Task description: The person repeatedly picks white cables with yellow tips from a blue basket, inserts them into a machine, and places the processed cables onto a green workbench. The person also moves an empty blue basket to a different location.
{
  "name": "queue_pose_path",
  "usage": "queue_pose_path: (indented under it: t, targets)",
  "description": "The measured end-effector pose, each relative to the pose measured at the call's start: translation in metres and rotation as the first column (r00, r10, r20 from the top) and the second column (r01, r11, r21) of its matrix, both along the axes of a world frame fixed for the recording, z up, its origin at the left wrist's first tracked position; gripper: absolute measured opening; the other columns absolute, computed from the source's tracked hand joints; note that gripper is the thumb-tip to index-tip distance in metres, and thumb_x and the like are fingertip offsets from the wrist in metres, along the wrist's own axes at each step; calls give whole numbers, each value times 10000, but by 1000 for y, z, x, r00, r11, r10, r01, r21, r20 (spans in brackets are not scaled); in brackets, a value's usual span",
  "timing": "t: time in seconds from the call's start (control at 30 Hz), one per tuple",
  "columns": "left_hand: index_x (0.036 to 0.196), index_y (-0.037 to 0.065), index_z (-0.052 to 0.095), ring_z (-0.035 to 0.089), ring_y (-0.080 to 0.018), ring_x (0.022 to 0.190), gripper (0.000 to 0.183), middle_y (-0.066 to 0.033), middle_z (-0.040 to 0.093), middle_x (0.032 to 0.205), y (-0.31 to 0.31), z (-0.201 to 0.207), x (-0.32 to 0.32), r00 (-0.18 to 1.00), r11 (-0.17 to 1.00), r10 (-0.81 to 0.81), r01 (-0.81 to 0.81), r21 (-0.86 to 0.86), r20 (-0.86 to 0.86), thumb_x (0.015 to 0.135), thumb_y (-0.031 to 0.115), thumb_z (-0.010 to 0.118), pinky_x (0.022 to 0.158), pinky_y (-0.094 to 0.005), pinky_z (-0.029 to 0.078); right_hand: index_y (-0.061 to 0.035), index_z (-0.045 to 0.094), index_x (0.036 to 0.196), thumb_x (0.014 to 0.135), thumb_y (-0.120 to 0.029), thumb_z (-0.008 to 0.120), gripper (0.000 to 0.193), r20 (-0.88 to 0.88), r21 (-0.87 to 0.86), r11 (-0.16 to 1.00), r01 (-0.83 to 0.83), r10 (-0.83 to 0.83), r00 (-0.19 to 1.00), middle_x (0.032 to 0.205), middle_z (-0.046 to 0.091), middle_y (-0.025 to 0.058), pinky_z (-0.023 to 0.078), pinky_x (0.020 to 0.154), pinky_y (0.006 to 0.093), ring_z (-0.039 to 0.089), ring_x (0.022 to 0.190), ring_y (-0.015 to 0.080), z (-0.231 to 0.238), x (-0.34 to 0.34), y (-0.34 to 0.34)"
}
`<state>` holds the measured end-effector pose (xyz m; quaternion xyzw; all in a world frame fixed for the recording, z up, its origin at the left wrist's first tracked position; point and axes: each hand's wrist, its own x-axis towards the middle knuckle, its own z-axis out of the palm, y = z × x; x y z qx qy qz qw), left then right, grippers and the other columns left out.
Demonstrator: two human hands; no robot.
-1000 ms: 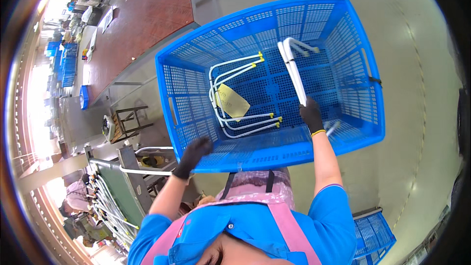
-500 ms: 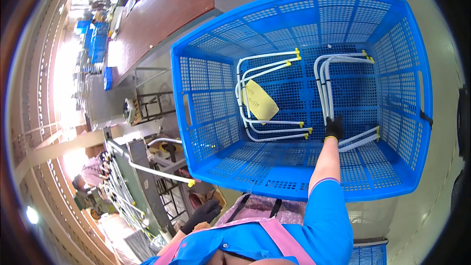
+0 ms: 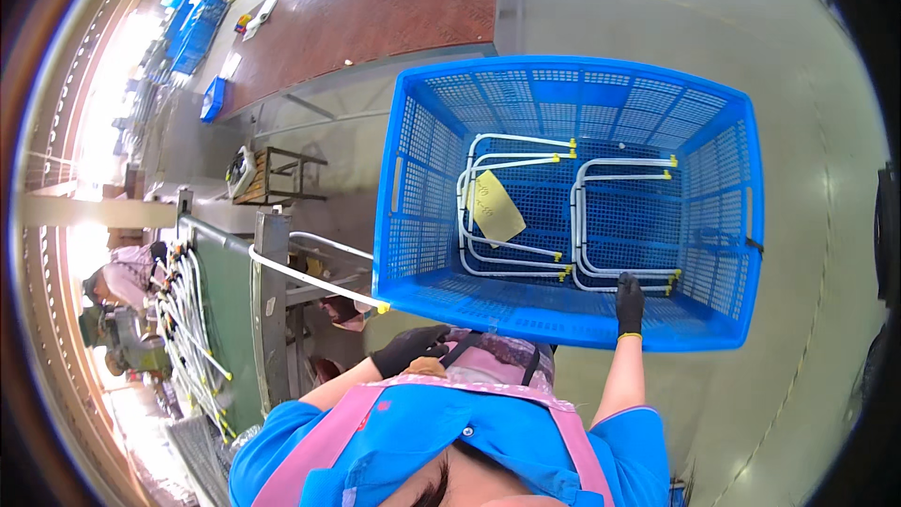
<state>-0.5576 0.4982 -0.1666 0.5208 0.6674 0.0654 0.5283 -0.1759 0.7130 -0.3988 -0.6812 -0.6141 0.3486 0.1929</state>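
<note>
Below me is a large blue plastic crate (image 3: 572, 330) with mesh walls. Inside it, bent white tube frames (image 3: 574, 216) with yellow end caps lie in a right-hand group, and more white tube frames (image 3: 462, 216) lie on the left. A yellow paper sheet (image 3: 499, 209) with handwriting rests among the left ones. My right hand (image 3: 630, 308), black-gloved, is over the crate's near side by the right group's lower tubes; its fingers point forward and seem to grip nothing. Before my waist, my left hand (image 3: 410, 349), also gloved, is empty with fingers stretched out.
A conveyor belt (image 3: 242, 357) on my left carries several white tubes; one white tube (image 3: 319, 284) juts toward the crate. Beyond stand a red-brown table (image 3: 385, 14) and a small stool (image 3: 282, 174). A person (image 3: 131, 282) is at the conveyor's far side.
My right hand has drawn back toward me from the right tube frames, which now lie squarer and closer to the left group. My view has shifted, with more of my left arm showing.
</note>
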Motion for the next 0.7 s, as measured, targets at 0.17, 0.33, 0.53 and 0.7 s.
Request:
queue_pose_path:
  t: [0.17, 0.33, 0.53, 0.7]
  targets:
    - [1196, 56, 549, 622, -359, 923, 478, -189, 645, 1009, 25, -10, -34, 943, 903, -313, 332, 275, -109, 808, 320, 640, 777, -430, 501, -4, 517, 833, 972, -295, 431, 334, -260, -16, 985, 173, -171, 950, 734, 523, 157, 401, 604, 397, 509, 672, 310, 92, -19, -96]
    - [1129, 55, 563, 625, -378, 831, 361, -205, 640, 939, 50, 14, -52, 849, 790, -463, 526, 316, -254, 844, 276, 589, 713, -436, 506, -9, 581, 862, 934, -225, 483, 248, -117, 14, 931, 365, -361, 925, 749, 583, 161, 451, 641, 412, 565, 687, 314, 135, -30, -249]
    - [1105, 63, 572, 626, -368, 861, 349, -200, 645, 947, 38, 18, -26, 711, 563, -639, 692, 452, -294, 837, 285, 569, 713, -463, 503, -24, 631, 897, 905, -219, 509, 230, 62, 266, 862, 432, -462, 885, 882, 637, 183, 483, 731, 437, 609, 818, 359, 152, -55, -406]
    - [1140, 56, 572, 623, -365, 881, 397, -192, 644, 976, 13, -20, 62, 482, 419, -875, 801, 427, -45, 832, 303, 616, 729, -426, 505, -38, 644, 973, 886, -380, 518, 375, 18, 285, 663, 692, -725, 688, 998, 634, 181, 461, 850, 414, 585, 973, 350, 174, -41, -482]
